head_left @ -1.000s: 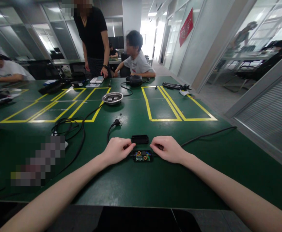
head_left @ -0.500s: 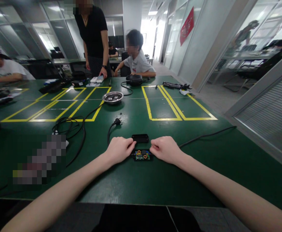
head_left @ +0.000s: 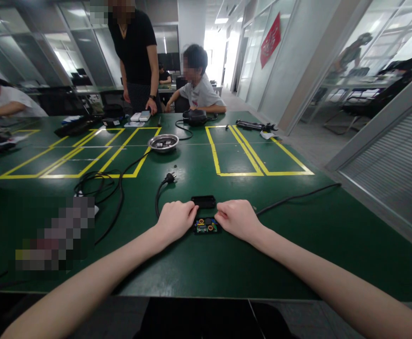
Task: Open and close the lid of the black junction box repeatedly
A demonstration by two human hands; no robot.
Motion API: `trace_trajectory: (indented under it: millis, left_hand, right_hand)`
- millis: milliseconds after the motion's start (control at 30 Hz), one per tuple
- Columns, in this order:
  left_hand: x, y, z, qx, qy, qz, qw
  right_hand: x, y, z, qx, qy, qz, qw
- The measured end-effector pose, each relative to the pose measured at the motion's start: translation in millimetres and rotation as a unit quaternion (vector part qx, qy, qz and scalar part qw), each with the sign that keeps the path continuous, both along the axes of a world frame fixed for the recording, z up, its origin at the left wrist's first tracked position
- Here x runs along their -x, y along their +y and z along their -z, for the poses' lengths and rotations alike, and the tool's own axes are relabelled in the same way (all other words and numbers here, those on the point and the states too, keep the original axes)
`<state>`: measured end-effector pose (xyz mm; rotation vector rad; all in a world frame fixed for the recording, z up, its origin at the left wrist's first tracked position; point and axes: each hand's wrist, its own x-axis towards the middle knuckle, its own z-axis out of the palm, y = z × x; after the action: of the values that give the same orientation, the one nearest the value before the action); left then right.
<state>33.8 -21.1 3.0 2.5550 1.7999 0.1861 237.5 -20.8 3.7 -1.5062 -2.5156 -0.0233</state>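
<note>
An opened black adapter case (head_left: pixel 208 231) lies on the green table in front of me, its circuit board (head_left: pixel 203 227) with copper-ringed coils facing up. Just beyond it is the separate black case cover (head_left: pixel 203 201), hollow side up. At the case's left end, my left hand (head_left: pixel 176 217) is closed on the black power cord (head_left: pixel 157 200), whose plug (head_left: pixel 171 177) lies farther off. My right hand (head_left: pixel 237 219) is closed at the right end on the other black cable (head_left: pixel 291 200), which runs off to the right. Both fingertip grips are partly hidden.
A metal bowl (head_left: pixel 163 142) with small metal parts stands beyond the plug. Coiled cable (head_left: pixel 98 181) and a blurred-out item (head_left: pixel 55 235) lie at left. Yellow tape (head_left: pixel 239 174) marks the table; a black tool (head_left: pixel 255 125) lies far right. Several people are around the table's far side.
My right hand has shifted slightly left, closer over the case's right end. The left hand stays nearly in place, and the view has moved slightly.
</note>
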Motion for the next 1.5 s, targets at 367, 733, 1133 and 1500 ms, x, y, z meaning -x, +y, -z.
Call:
trace_trajectory:
  millis: [367, 733, 1133, 1500]
  left_hand:
    - [10, 8, 0.1, -0.018, -0.084, 0.02, 0.996]
    - [28, 11, 7.5, -0.023, -0.172, 0.226, 0.959]
    - [28, 9, 8.0, -0.001, -0.253, 0.249, 0.935]
    - [27, 9, 9.7, 0.018, -0.247, 0.234, 0.94]
  right_hand:
    - [-5, 14, 18.3, 0.0, 0.158, 0.021, 0.987]
    - [-24, 29, 26.0, 0.174, 0.394, -0.084, 0.898]
    - [-25, 15, 10.8, 0.256, 0.443, -0.172, 0.842]
    - [-32, 18, 11.9, 0.172, 0.321, -0.237, 0.901]
